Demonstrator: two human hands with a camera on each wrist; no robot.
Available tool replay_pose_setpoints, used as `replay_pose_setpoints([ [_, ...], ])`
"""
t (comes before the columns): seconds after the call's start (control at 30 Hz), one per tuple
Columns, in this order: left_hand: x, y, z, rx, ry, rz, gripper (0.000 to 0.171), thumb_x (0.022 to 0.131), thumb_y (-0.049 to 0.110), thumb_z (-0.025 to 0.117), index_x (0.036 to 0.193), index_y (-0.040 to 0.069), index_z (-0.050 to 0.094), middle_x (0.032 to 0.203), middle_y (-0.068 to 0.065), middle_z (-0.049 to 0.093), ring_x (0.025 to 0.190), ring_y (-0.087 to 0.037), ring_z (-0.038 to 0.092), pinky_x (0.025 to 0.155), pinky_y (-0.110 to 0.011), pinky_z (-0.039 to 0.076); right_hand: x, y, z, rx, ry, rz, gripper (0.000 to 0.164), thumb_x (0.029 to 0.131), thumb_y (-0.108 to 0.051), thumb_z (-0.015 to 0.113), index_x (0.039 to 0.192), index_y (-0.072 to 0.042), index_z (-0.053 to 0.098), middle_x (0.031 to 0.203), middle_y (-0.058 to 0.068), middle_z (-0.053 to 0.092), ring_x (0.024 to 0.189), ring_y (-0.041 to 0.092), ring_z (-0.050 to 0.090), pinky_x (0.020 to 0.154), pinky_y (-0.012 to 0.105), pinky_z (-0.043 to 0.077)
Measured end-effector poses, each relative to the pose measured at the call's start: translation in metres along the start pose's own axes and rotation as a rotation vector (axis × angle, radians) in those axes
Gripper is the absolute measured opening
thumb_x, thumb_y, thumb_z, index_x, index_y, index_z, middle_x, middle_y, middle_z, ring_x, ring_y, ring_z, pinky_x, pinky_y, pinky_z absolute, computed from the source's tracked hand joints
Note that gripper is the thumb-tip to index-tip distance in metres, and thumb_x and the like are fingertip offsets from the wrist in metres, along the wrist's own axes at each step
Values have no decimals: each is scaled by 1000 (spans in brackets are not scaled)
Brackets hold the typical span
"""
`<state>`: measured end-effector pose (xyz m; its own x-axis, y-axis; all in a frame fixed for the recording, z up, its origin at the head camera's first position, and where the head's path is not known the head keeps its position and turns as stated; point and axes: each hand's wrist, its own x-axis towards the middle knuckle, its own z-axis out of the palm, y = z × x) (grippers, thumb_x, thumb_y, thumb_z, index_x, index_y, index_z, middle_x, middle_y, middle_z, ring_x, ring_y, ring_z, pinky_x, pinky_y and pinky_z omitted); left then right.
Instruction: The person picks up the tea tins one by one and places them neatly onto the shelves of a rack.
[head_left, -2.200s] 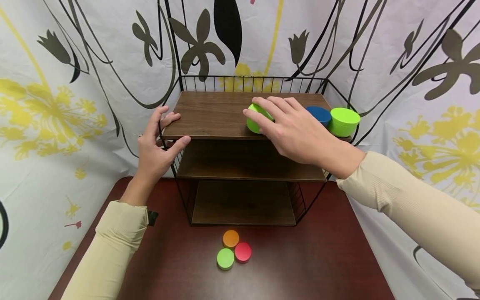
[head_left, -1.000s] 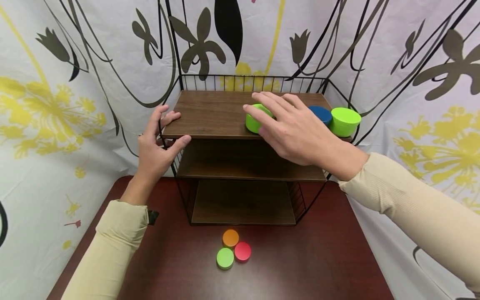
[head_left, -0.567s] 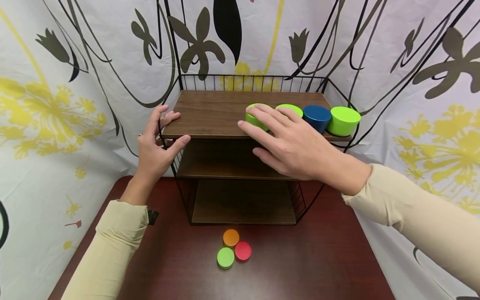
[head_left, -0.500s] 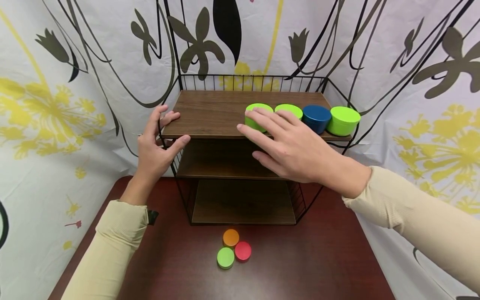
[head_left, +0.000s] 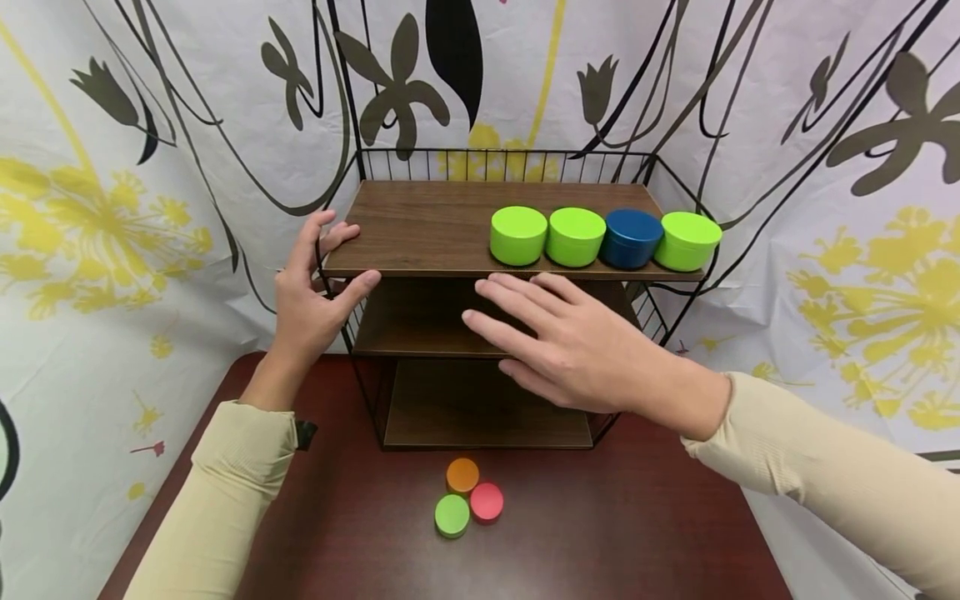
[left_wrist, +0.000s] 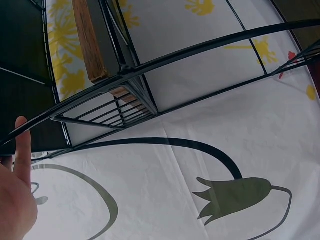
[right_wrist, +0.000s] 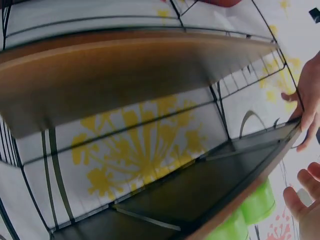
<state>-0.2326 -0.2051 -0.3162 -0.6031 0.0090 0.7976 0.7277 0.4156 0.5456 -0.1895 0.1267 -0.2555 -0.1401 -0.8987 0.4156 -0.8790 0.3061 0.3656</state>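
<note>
Flowery cloth [head_left: 45, 350] all round, dark red table [head_left: 637, 517], three-tier rack [head_left: 420, 325] on it. Left hand [head_left: 303, 296] has its fingers bent round the top shelf's [head_left: 427, 221] front-left corner, I'd guess for steadiness. Right hand [head_left: 558, 342] is empty, fingers loosely spread, in front of the rack. Three green tubs [head_left: 518, 237] and a blue tub [head_left: 631, 240] line that shelf's front edge to its right corner, probably for a tidy row; tops closed, contents hidden. Small orange [head_left: 462, 477], red [head_left: 487, 502] and green discs [head_left: 452, 515] huddle before the bottom shelf's front edge.

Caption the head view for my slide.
Right hand in front of a rack, left hand at its corner; three green tubs and one blue tub on top.
</note>
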Motion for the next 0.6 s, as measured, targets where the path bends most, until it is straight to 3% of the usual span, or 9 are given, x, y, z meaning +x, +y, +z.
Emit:
replay_pose_setpoints([
  [0.37,0,7,2,3,23,-19,77,76,-8,80,143,3,45,127,-13,67,118,-24,60,64,-14,49,-20,-19,29,38,-56,10,58,96,-33,62,148,-12,47,152,16,43,141,26,39,104,50,39],
  [0.6,2,26,4,-13,30,-24,70,81,-1,79,142,0,45,126,-16,66,115,-24,62,67,-14,50,-32,-34,54,76,-95,8,60,96,-35,64,149,-13,46,152,15,42,140,27,40,104,50,39],
])
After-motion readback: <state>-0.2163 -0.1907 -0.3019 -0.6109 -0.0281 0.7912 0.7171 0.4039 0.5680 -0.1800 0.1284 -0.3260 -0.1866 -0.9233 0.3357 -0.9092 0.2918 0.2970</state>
